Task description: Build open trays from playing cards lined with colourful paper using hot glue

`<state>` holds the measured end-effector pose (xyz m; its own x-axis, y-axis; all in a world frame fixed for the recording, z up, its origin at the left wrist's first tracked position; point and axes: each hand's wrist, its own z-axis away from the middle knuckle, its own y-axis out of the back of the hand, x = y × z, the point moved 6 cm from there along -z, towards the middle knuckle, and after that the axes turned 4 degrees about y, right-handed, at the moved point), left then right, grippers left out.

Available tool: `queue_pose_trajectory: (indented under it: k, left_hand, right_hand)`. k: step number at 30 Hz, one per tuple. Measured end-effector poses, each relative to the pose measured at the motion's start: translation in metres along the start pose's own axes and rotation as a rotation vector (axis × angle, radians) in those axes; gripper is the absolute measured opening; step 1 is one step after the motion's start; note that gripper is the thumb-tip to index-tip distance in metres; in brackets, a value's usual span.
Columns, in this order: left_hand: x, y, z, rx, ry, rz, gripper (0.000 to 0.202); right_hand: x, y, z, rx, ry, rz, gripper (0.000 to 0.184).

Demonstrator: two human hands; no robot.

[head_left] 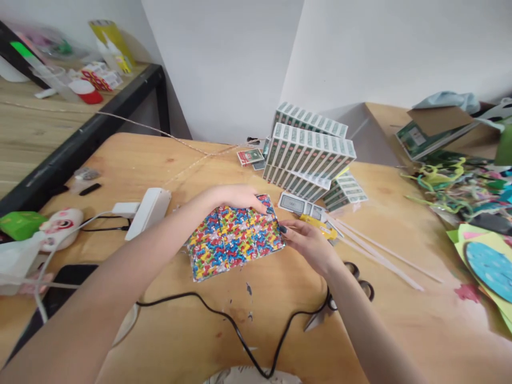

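Note:
A flat block wrapped in bright multicoloured patterned paper [234,237] lies on the wooden table [400,320] in front of me. My left hand [236,197] rests on its far edge with fingers curled over the top. At the block's right edge my right hand [310,242] pinches the wrapped side between fingertips and thumb. Just behind my right hand lie loose playing cards [298,204] and a yellow item [320,225].
Stacks of green-and-white card boxes [310,152] stand behind the block. A white power adapter [149,210] and black cable [240,333] lie left and near. Scissors [356,290] sit under my right wrist, white sticks [380,256] to the right, coloured paper scraps [480,213] far right.

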<state>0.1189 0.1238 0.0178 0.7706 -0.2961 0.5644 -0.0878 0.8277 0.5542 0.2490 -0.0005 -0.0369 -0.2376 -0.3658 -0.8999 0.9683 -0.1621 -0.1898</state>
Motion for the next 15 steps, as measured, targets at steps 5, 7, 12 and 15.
queue_pose_trajectory:
  k: [5,7,12,15]
  left_hand:
    - [0.007,-0.016,0.004,0.187,-0.108,-0.305,0.047]
    - [0.009,-0.024,0.019,0.295,-0.119,-0.331,0.063]
    - [0.012,-0.058,0.066,0.414,-0.130,-0.490,0.100]
    - [0.007,-0.076,0.076,0.492,-0.028,-0.556,0.106]
  right_hand:
    - [0.012,-0.016,0.011,-0.021,-0.061,-0.024,0.046]
    - [0.012,-0.020,0.014,-0.015,-0.062,-0.007,0.047]
    - [0.011,-0.024,0.019,0.000,-0.113,0.033,0.046]
    - [0.011,-0.027,0.020,-0.021,-0.142,0.031,0.045]
